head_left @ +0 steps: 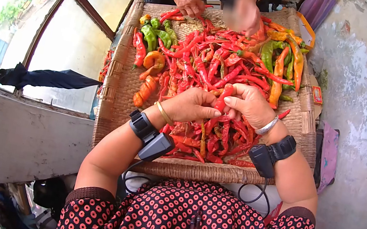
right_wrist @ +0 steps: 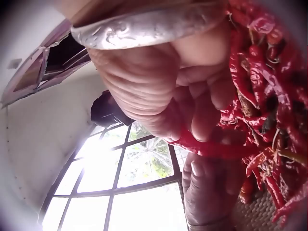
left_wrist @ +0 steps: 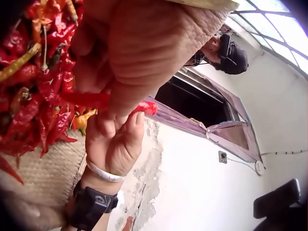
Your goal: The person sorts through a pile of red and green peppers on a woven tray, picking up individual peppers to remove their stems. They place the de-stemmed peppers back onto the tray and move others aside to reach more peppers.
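A red chili pepper (head_left: pixel 224 97) is held up between both hands, over the heap of red chilies (head_left: pixel 212 61). My left hand (head_left: pixel 191 106) pinches it from one side with thumb and fingers. From the other side, my right hand (head_left: pixel 249 107) grips the same pepper between thumb and fingertips. In the left wrist view the pepper's glossy end (left_wrist: pixel 148 107) sticks out past the left thumb. The right wrist view shows its long red body (right_wrist: pixel 207 147) running under the right fingers, with the left hand (right_wrist: pixel 209 185) just below.
A woven tray (head_left: pixel 112 116) carries the chilies. Green peppers (head_left: pixel 150 37) and orange ones (head_left: pixel 147 91) lie at its left, more green and orange (head_left: pixel 278 77) at its right. Across sits another person, hands (head_left: pixel 186 0) at the heap. A folded umbrella (head_left: pixel 52 80) lies by the window.
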A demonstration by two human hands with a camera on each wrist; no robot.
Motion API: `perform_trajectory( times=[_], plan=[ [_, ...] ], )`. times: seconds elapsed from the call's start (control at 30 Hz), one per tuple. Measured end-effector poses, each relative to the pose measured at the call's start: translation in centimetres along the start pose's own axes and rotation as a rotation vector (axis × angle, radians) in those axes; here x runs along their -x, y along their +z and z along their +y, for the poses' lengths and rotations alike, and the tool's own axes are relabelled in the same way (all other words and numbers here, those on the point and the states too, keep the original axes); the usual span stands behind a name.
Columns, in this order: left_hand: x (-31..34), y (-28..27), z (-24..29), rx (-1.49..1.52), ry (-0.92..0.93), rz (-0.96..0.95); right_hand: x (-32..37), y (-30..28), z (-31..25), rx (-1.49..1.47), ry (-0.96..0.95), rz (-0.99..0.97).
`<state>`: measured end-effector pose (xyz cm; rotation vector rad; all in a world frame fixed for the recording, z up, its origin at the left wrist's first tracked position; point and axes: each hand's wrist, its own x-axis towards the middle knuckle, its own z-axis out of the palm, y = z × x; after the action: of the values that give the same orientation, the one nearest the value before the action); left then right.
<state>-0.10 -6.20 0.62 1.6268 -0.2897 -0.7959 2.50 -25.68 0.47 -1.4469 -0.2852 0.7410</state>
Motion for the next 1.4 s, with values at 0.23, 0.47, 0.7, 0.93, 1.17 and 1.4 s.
perform_trajectory(
  times=[0.23, 0.47, 0.7, 0.93, 1.17, 1.4],
  plan=[
    [0.6, -4.1, 0.4, 0.099, -0.007, 0.345, -0.7, -1.6, 1.8, 0.917, -0.284, 0.202],
    [-1.4, -5.7, -2.3, -0.325, 0.353, 0.582, -0.2, -1.2, 2.3, 1.359, -0.424, -0.028],
    [-2.1, -3.0, -3.7, -1.295, 0.267, 0.529, -0.1, -1.1, 2.4, 1.553, -0.357, -0.083],
    [-1.3, -3.4, -2.4, -1.294, 0.309, 0.446, -0.4, -1.6, 1.2, 1.194, -0.314, -0.181],
    [0.4, -4.7, 0.2, 0.236, 0.391, 0.539, 0.6, -1.4, -0.3, 0.703, -0.115, -0.325],
    [0.0, -6.1, 0.3, 0.543, 0.387, 0.598, 0.3, -0.4, 0.1, 0.833, 0.024, -0.554]
  ],
)
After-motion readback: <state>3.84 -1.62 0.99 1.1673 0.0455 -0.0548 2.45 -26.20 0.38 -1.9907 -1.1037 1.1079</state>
